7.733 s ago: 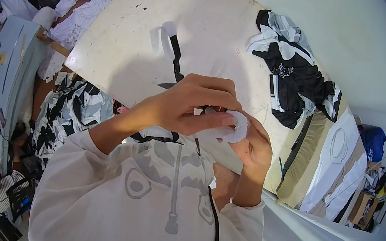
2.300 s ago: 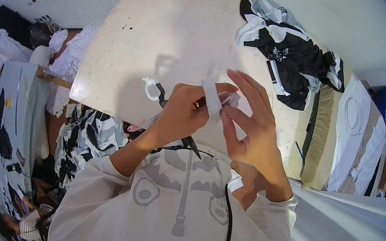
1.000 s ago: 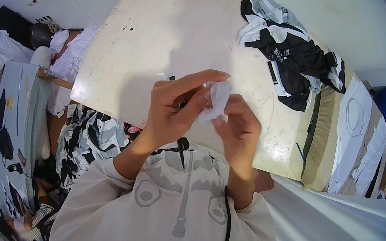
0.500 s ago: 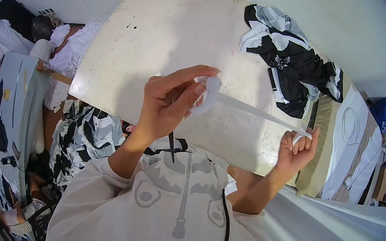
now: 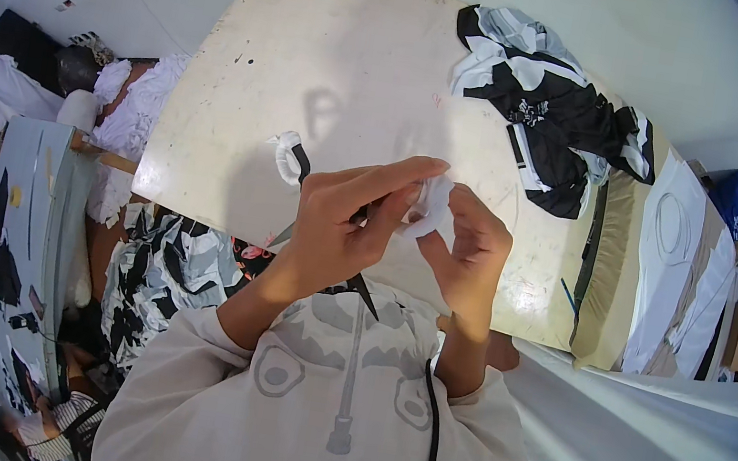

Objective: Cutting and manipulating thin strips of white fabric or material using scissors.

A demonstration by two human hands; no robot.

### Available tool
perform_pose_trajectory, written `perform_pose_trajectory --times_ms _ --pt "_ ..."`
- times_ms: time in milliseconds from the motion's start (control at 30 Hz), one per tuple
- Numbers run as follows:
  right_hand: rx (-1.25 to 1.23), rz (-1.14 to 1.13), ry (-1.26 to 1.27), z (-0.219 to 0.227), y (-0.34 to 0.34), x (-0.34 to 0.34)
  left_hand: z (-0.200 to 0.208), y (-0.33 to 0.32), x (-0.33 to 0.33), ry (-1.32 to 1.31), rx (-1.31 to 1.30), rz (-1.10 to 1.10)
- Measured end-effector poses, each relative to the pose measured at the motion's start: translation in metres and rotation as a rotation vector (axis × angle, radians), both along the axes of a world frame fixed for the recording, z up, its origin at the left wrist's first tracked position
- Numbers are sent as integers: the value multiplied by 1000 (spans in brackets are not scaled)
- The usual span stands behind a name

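Observation:
My left hand (image 5: 348, 213) grips a small roll of white strip (image 5: 430, 207), its thumb and index finger curled round one side. Against the roll's other side are the bent fingers of my right hand (image 5: 472, 247), close to the left. The fingers partly cover the strip, so where its free end lies I cannot tell. Just beyond my left hand, a white-and-black loop (image 5: 287, 160) lies on the table. A dark pointed piece (image 5: 365, 298) shows below my hands in front of my sweatshirt; I cannot make out what it belongs to.
A pale table (image 5: 349, 54) spreads out ahead. Black, white and grey garments (image 5: 553, 105) are heaped at its far right. Cloth scraps (image 5: 165, 271) pile up below its left edge. Another person (image 5: 58, 423) is at the lower left, beside a side table (image 5: 35, 207).
The right hand has come in from the right to meet the left at the roll. The strip that was stretched between them is no longer drawn out. The white-and-black loop is now uncovered.

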State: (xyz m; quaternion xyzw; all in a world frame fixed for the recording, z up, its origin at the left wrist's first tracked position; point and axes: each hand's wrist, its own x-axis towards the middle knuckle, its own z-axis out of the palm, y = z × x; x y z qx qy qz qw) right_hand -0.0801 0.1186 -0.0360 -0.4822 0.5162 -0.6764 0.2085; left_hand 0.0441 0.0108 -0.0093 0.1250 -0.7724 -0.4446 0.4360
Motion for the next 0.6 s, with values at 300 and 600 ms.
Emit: perform_pose_trajectory --times_ms 300,600 --pt "-6 -313 263 -16 -6 14 -2 -5 5 -93 73 29" --pt "209 -161 256 -36 2 31 4 -10 11 -49 160 31"
